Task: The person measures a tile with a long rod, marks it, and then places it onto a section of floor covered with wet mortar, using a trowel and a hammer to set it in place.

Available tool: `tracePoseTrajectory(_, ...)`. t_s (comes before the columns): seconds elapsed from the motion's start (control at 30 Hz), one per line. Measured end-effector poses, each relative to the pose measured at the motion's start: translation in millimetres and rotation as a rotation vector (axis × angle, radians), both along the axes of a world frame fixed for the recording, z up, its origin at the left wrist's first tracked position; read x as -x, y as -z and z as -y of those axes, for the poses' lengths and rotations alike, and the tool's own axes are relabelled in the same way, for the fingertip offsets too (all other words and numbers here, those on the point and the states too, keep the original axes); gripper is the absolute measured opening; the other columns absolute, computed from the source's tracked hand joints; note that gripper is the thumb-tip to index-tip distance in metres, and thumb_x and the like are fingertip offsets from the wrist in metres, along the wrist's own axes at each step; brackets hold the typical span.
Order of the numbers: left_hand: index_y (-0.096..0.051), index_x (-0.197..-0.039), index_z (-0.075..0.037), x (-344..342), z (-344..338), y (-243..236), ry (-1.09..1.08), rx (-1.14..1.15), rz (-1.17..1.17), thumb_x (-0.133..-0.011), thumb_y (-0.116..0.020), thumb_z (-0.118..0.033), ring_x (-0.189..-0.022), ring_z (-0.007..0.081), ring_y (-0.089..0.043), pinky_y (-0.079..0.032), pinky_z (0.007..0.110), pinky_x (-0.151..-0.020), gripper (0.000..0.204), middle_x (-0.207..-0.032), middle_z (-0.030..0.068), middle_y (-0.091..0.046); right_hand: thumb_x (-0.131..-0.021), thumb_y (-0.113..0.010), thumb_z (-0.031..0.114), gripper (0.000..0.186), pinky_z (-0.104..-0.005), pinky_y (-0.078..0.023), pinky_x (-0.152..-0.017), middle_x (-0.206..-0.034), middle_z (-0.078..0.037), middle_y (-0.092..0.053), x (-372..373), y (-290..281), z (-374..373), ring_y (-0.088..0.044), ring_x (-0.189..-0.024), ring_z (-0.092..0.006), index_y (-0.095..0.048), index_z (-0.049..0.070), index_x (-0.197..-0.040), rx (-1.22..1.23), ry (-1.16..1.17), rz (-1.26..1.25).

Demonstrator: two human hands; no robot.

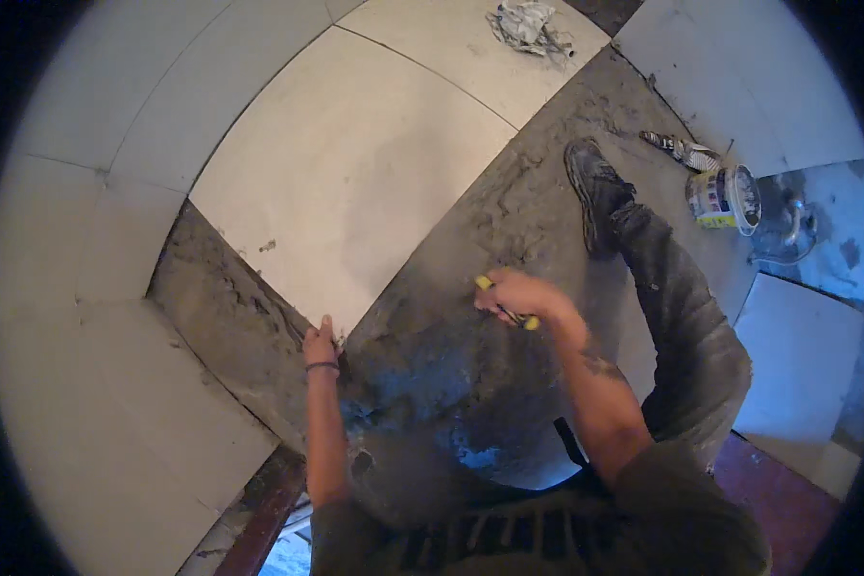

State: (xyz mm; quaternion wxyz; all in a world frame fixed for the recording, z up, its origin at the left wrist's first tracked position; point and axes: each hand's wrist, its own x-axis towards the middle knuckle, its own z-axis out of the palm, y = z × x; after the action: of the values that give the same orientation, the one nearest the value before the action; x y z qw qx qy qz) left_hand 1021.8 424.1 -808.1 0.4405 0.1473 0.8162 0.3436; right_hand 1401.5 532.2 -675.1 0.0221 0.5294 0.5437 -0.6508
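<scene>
Left hand (323,349): touching the near corner of the pale tile (346,173); whether its fingers clamp cannot be told
Right hand (520,292): fingers closed around a yellow-ended tool (532,324)
Pale tile: lying flat, left of the grey mortar (470,230)
Bucket (708,200): far right, beyond the leg (677,288)

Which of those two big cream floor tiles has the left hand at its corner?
The nearer tile: the left hand is at its lower corner. The farther tile instead carries a crumpled whitish bundle.
</scene>
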Motion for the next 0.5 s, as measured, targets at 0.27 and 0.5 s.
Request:
tracePoseTrajectory(0.27,-0.05,-0.084,0.003,12,1,-3,0.073,-0.03,-0.059,-0.084,-0.061,-0.045,-0.063,0.0189,-0.052,-0.045,0.034,-0.048,0.05,-0.075,0.0116,-0.054,-0.077,-0.063,0.019,0.019,-0.0282,-0.04,-0.045,-0.062,-0.003,-0.053,-58,-40,16,-0.051,-0.048,-0.0122,-0.053,0.004,-0.081,0.043,0.504,0.034)
tracePoseTrajectory(0.5,-0.051,-0.084,0.008,18,2,17,0.231,0.097,-0.301,-0.084,-0.056,-0.05,-0.066,0.026,-0.055,-0.047,0.039,-0.061,0.059,-0.079,0.0217,-0.058,-0.077,-0.063,0.018,0.018,-0.0283,-0.041,-0.043,-0.061,-0.002,-0.052,-64,16,-24,-0.051,-0.048,-0.0123,-0.052,0.004,-0.08,-0.095,0.495,0.07)
